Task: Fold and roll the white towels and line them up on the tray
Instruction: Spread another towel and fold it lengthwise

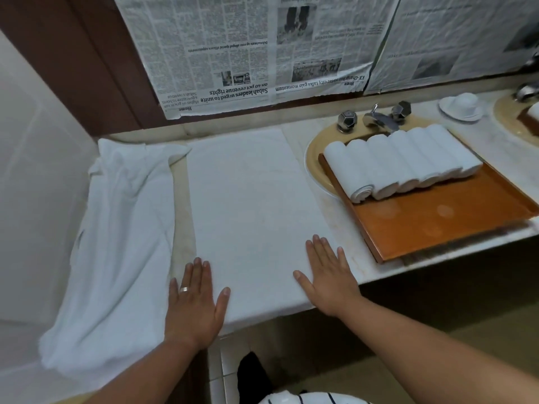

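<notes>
White towel (250,205) lies spread flat on the countertop (183,223) in the middle of the frame, its near edge draped over the counter's front. Your left hand (194,304) and right hand (328,278) rest flat on its near corners, fingers straight, gripping nothing. At upper right, a row of rolled towels (402,161) sits side by side, touching, on the far end of the orange tray (437,223), which lies across the sink (312,161). A crumpled towel pile (125,234) lies at left.
</notes>
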